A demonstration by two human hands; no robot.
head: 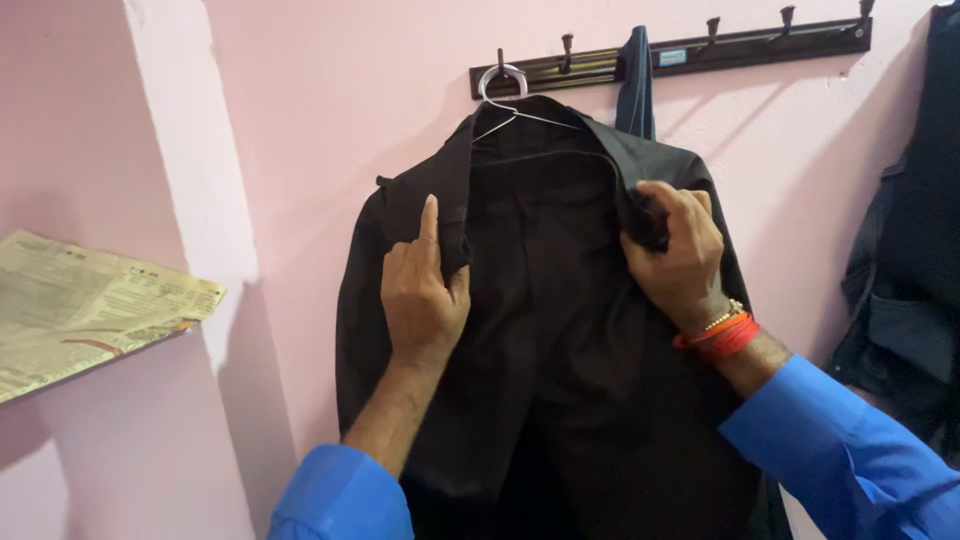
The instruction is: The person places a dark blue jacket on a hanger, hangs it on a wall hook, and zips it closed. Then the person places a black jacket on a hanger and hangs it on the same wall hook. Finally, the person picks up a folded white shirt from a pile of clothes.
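Blue sleeves (850, 430) — red-orange thread bands (722, 335) at right wrist.

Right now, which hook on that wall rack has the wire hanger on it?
The leftmost hook of the dark rack. The wire hanger carrying the black jacket loops over it; one hook holds a dark strap, the others are bare.

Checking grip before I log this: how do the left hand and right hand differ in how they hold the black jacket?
The left hand grips the left lapel of the black jacket with its index finger pointing straight up; the right hand has all fingers curled around the right lapel. The right hand wears red and beaded wristbands; the left wrist is bare. The right hand sits slightly higher. Both pinch jacket front edges, and both arms wear blue sleeves.
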